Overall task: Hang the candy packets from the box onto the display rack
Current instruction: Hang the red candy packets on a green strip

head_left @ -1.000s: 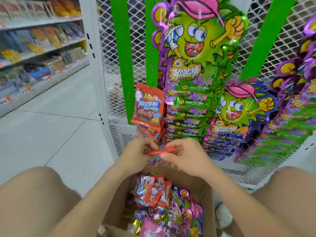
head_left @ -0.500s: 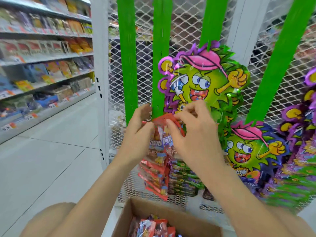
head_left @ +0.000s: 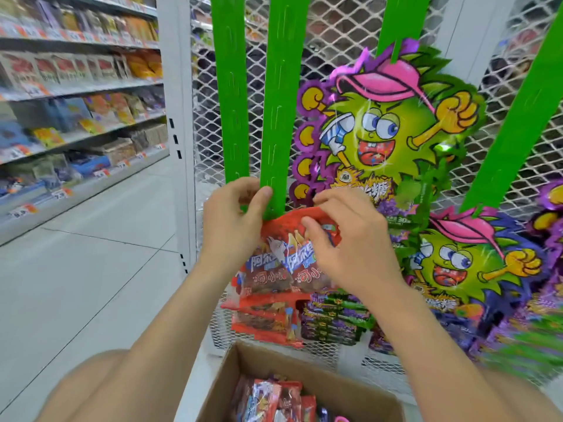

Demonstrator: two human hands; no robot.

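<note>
The hanging step is in hand. A red candy packet (head_left: 286,228) is pinched at its top edge by the right hand (head_left: 347,242) and held against the lower end of a green clip strip (head_left: 274,141). Just left of that pinch, the strip is gripped by the left hand (head_left: 231,223), thumb pressed on its face. Next, the packet's top probably needs hooking onto a free tab just above the grip. Both forearms are raised, with the wrists bent toward the rack. More hung red packets (head_left: 268,318) are seen directly beneath, and the cardboard box (head_left: 237,367) well below.
</note>
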